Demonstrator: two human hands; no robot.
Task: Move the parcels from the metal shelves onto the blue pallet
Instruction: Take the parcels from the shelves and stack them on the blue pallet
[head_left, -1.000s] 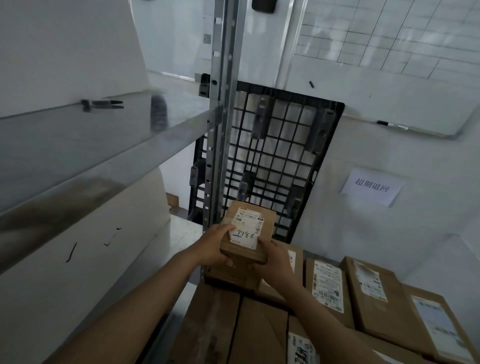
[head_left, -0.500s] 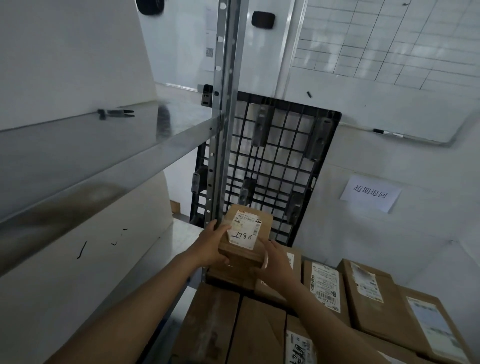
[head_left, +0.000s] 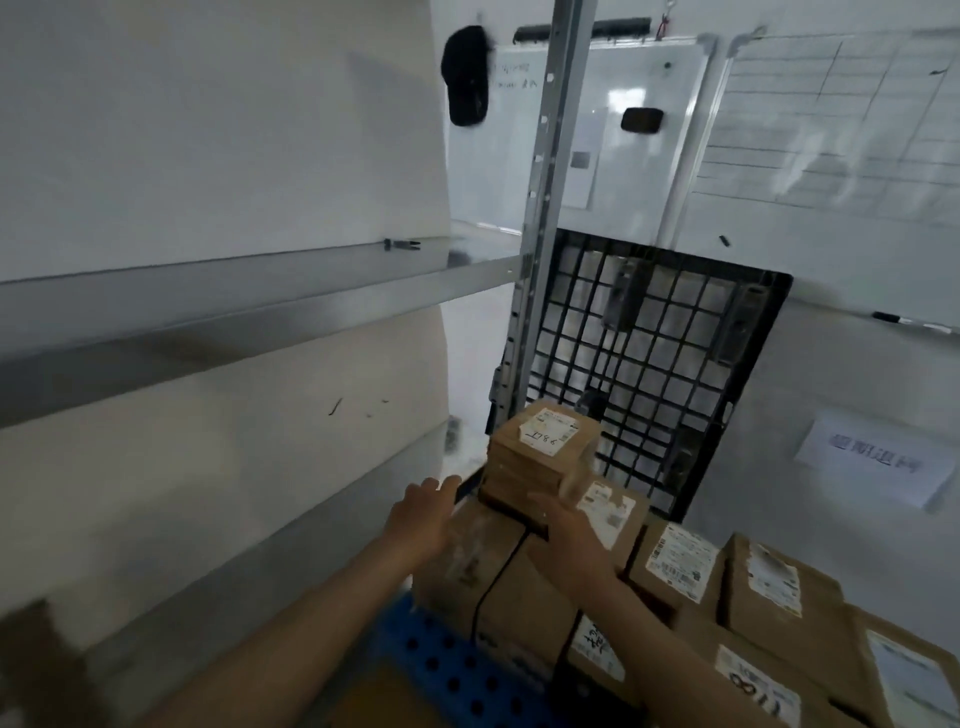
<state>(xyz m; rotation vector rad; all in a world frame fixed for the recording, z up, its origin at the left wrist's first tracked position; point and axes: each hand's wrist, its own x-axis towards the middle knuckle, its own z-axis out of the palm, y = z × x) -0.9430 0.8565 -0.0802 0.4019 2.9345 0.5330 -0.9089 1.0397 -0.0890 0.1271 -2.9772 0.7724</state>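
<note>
A small brown parcel (head_left: 545, 449) with a white label marked in pen sits on top of the stacked cardboard parcels (head_left: 680, 566). That stack stands on the blue pallet (head_left: 441, 670), whose dotted corner shows at the bottom. My left hand (head_left: 423, 514) hovers just left of the small parcel with fingers spread, touching nothing. My right hand (head_left: 563, 525) is below and right of the parcel, fingers relaxed near its lower edge; contact is blurred. The metal shelf (head_left: 249, 306) runs along the left, with no parcels on the part in view.
A steel upright (head_left: 545, 208) of the shelving rises just behind the stack. A black pallet (head_left: 649, 364) leans on the wall behind it. Whiteboards (head_left: 831, 130) hang above, and a paper sign (head_left: 878, 462) is stuck at right. A brown box corner (head_left: 31, 665) shows bottom left.
Both hands held the small labelled parcel over the stack before. Now it rests on the stack and both hands have let go and drawn back. The view has tilted up.
</note>
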